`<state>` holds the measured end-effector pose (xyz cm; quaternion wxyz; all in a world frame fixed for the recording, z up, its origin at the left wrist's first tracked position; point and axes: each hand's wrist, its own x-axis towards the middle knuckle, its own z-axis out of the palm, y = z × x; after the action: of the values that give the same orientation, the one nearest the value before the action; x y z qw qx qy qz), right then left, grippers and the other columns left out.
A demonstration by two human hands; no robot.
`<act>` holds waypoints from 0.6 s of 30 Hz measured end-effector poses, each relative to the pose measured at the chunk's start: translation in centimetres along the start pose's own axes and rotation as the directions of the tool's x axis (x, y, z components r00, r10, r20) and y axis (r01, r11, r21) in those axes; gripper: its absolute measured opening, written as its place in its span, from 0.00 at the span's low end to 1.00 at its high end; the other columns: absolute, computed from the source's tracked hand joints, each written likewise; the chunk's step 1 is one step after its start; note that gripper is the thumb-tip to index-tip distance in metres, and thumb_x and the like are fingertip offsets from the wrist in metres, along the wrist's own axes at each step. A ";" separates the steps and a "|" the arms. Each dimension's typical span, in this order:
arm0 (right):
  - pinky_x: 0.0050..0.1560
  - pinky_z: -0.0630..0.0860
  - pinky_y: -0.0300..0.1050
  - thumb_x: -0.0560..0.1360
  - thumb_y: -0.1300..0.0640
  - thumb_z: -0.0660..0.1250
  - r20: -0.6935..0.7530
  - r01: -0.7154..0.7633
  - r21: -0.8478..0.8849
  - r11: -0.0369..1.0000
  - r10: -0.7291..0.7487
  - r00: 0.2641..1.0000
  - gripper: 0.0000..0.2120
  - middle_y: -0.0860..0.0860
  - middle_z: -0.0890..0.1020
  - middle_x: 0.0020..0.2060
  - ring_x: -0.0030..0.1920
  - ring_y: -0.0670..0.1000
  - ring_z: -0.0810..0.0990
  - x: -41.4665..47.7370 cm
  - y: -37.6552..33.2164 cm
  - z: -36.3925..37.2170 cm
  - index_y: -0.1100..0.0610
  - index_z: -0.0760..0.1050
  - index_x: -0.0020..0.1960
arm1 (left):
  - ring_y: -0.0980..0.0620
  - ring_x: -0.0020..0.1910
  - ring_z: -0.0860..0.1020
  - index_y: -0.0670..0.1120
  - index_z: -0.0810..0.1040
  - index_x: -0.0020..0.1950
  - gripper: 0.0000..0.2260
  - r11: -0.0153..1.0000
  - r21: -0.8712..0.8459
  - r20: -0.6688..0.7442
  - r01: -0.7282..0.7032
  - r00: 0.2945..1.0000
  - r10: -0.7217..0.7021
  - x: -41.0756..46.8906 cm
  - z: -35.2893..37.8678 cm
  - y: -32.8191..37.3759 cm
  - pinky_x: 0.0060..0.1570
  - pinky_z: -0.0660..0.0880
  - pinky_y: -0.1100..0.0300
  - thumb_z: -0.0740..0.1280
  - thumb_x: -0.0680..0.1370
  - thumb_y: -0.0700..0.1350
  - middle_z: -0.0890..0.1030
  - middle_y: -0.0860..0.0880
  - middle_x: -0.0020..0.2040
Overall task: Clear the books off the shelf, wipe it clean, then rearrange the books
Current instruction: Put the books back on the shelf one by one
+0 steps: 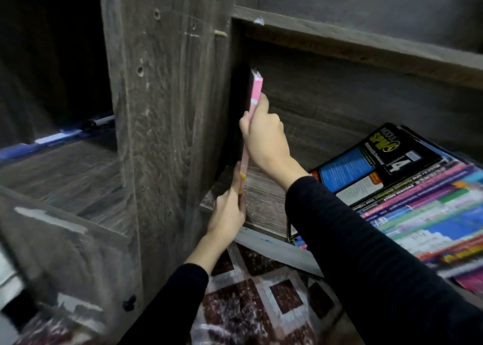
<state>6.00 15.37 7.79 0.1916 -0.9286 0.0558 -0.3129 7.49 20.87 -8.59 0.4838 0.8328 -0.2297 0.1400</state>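
A thin pink book (255, 93) stands upright on edge at the left end of the wooden shelf (264, 201), close to the vertical divider panel (167, 109). My right hand (265, 133) grips its upper part. My left hand (227, 211) holds its lower spine at the shelf's front edge. A stack of books (423, 208) lies flat on the right part of the same shelf, with a black-covered book (379, 156) on top.
Left of the divider is another compartment (65, 174) with a pen and blue papers (57, 136) at its back. An upper shelf board (366, 44) runs overhead. A patterned floor covering (261, 292) lies below the shelf.
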 end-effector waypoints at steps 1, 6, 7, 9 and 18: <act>0.54 0.72 0.57 0.81 0.56 0.54 -0.011 -0.030 0.022 0.999 0.030 0.999 0.24 0.66 0.78 0.54 0.55 0.68 0.75 -0.4 0.5 -0.6 0.63 0.54 0.74 | 0.41 0.49 0.79 0.60 0.35 0.73 0.36 1.000 0.001 0.022 -0.005 1.000 0.005 -0.1 0.5 0.3 0.51 0.75 0.51 0.59 0.80 0.39 0.79 0.40 0.51; 0.52 0.69 0.53 0.81 0.58 0.53 -0.052 -0.173 0.047 0.984 0.175 0.983 0.18 0.66 0.75 0.57 0.57 0.67 0.73 -2.3 3.9 -4.1 0.64 0.60 0.69 | 0.40 0.48 0.79 0.60 0.45 0.77 0.34 0.998 -0.012 0.137 -0.065 0.988 0.066 -0.7 3.6 2.5 0.49 0.76 0.45 0.58 0.78 0.40 0.80 0.40 0.53; 0.53 0.68 0.53 0.81 0.58 0.53 -0.061 -0.201 0.042 0.979 0.204 0.977 0.17 0.67 0.75 0.57 0.57 0.68 0.73 -2.5 4.4 -4.7 0.64 0.60 0.68 | 0.40 0.45 0.79 0.60 0.46 0.77 0.33 0.997 -0.019 0.154 -0.072 0.985 0.074 -0.9 4.1 3.2 0.47 0.76 0.45 0.59 0.78 0.40 0.80 0.40 0.49; 0.54 0.68 0.55 0.81 0.58 0.53 -0.078 -0.258 0.026 0.966 0.260 0.963 0.16 0.68 0.74 0.57 0.57 0.69 0.73 -3.2 5.7 -5.9 0.65 0.61 0.66 | 0.39 0.42 0.78 0.58 0.46 0.77 0.33 0.993 -0.057 0.188 -0.108 0.975 0.116 -1.6 5.2 4.7 0.46 0.76 0.45 0.59 0.79 0.39 0.80 0.40 0.44; 0.46 0.71 0.49 0.82 0.56 0.56 -0.214 -0.383 0.014 0.924 0.377 0.901 0.14 0.66 0.78 0.52 0.52 0.65 0.77 -6.5 10.6 -9.4 0.67 0.65 0.59 | 0.38 0.47 0.79 0.60 0.41 0.74 0.37 0.972 -0.068 0.370 -0.224 0.899 0.233 -2.6 6.2 7.7 0.52 0.74 0.51 0.60 0.78 0.35 0.79 0.35 0.56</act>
<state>-4.73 4.02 6.87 0.2286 -0.8638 0.2602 -0.3660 1.35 12.85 -7.13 0.4207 0.8058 -0.4157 0.0310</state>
